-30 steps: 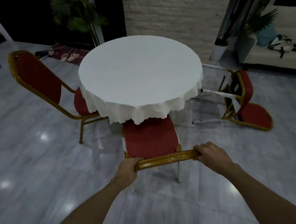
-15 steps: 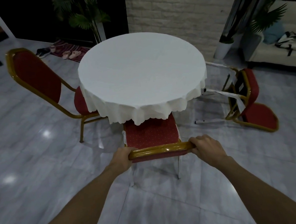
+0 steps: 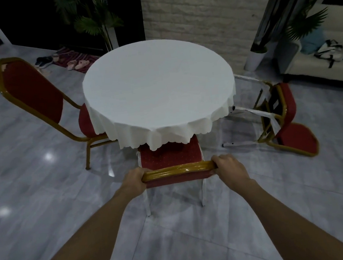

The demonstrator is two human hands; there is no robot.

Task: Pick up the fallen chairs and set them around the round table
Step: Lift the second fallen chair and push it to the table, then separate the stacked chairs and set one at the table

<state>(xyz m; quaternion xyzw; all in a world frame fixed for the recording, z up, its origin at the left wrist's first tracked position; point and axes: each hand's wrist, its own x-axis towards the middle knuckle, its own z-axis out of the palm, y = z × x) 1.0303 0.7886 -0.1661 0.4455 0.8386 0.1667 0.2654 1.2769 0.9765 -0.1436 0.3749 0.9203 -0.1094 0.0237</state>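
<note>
A round table (image 3: 157, 89) under a white cloth stands in the middle of the floor. Right in front of me an upright red chair with a gold frame (image 3: 170, 154) has its seat partly under the cloth's front edge. My left hand (image 3: 134, 181) grips the left end of its gold top rail, and my right hand (image 3: 230, 168) grips the right end. A second red chair (image 3: 33, 95) stands upright at the table's left side. A third red chair (image 3: 286, 122) lies fallen on its side on the floor to the table's right, legs pointing toward the table.
The floor is glossy grey tile. A potted palm (image 3: 93, 17) and several shoes on a mat (image 3: 74, 62) are behind the table at left. A brick wall stands at the back; a pale sofa (image 3: 328, 58) with a bag on it is at far right.
Both hands have pushed the near chair forward, so its seat sits further under the tablecloth. The view has moved closer to the table. The other two chairs have not moved.
</note>
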